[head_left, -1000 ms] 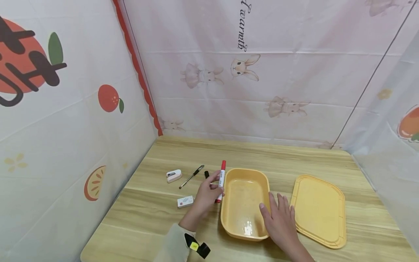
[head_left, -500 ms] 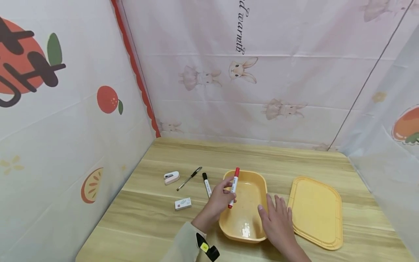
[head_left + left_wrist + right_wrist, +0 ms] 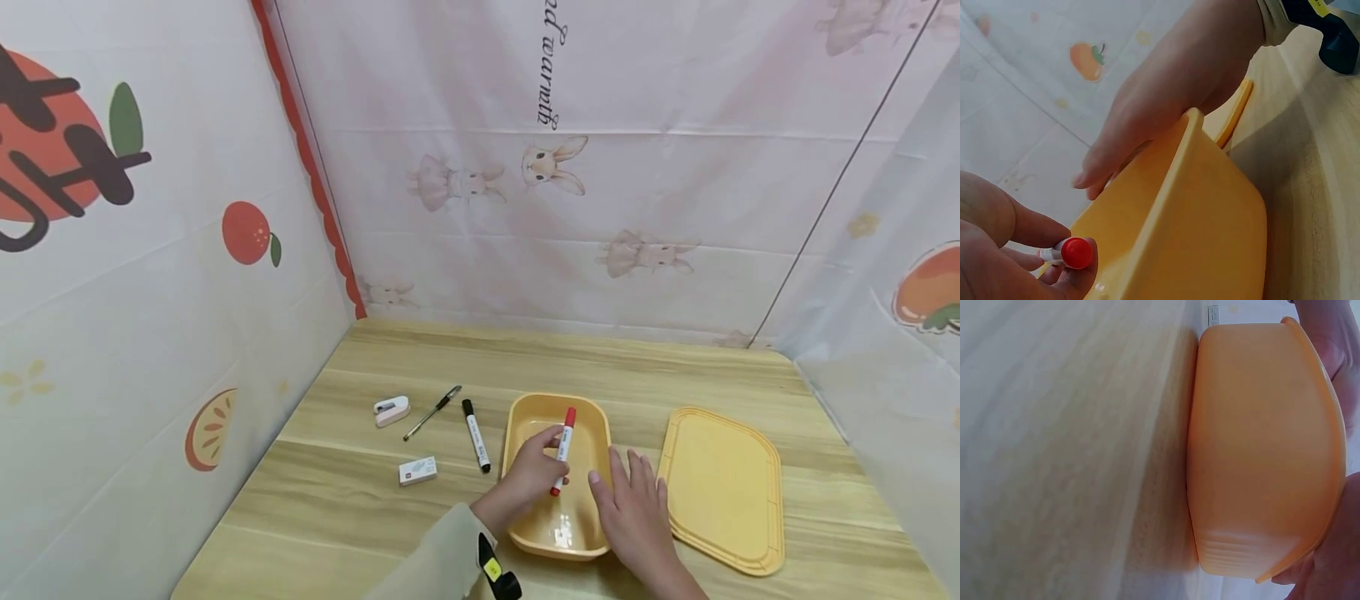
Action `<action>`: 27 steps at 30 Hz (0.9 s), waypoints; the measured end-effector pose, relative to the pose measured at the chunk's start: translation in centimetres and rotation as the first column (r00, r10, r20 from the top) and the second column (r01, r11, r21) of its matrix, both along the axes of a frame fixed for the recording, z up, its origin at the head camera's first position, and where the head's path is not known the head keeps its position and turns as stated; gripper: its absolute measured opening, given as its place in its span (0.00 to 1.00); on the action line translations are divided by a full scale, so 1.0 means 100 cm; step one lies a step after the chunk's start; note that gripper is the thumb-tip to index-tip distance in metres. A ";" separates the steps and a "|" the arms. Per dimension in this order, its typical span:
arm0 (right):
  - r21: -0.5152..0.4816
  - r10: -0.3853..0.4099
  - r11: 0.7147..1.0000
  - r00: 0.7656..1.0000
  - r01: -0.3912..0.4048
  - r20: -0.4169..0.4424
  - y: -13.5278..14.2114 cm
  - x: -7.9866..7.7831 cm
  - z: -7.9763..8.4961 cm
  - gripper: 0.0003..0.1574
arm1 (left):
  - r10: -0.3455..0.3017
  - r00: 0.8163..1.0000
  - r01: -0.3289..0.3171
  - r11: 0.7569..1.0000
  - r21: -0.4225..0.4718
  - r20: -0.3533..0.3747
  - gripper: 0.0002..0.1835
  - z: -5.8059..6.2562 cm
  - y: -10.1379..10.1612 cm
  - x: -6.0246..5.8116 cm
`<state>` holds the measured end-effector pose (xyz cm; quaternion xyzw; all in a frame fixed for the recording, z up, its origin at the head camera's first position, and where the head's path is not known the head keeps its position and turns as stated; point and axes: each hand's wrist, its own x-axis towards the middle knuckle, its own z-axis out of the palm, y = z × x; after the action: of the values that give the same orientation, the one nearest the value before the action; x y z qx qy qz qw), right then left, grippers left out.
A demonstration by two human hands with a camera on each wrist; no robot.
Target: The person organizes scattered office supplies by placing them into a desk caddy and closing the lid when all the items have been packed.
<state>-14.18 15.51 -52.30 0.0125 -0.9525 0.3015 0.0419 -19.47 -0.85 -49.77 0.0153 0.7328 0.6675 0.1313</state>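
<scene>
In the head view my left hand (image 3: 534, 468) pinches a white marker (image 3: 564, 452) with a red cap over the inside of a yellow plastic box (image 3: 555, 550). The left wrist view shows the red end of this marker (image 3: 1077, 253) between thumb and fingers. My right hand (image 3: 637, 504) rests at the box's right rim, fingers straight and thumb toward the inside. From the right wrist view, the side wall of the box (image 3: 1260, 456) stands upright on the table, with that hand's fingertips right at the rim.
A yellow lid (image 3: 723, 492) lies right of the box. To the left lie a black-capped marker (image 3: 477, 437), a black-and-clear pen (image 3: 432, 414), a small white-and-pink gadget (image 3: 392, 411) and a small white box (image 3: 417, 471). Printed cloth walls (image 3: 465, 267) stand around the wooden table (image 3: 337, 517).
My left hand has carried the red marker rightward, from beside the box's left rim to over its inside, uncovering the black marker. The right hand has stayed at the rim.
</scene>
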 end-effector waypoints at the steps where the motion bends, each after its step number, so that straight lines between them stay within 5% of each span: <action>1: 0.003 0.000 1.000 1.000 0.000 0.000 0.000 0.000 0.000 0.45 | -0.007 1.000 0.007 1.000 0.006 0.009 0.36 -0.001 0.003 0.000; 17: -0.014 -0.016 1.000 1.000 0.015 -0.013 -0.001 -0.001 -0.002 0.44 | -0.015 0.997 0.017 1.000 -0.015 0.075 0.30 -0.020 0.032 -0.003; 27: -0.039 -0.013 0.999 1.000 0.013 0.006 -0.001 0.000 -0.001 0.44 | -0.099 0.994 0.101 0.993 -0.054 0.040 0.25 -0.027 0.035 0.000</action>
<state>-14.23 15.40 -52.44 0.0045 -0.9465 0.3200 0.0413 -19.50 2.61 -52.44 0.0360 0.7469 0.6395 0.1786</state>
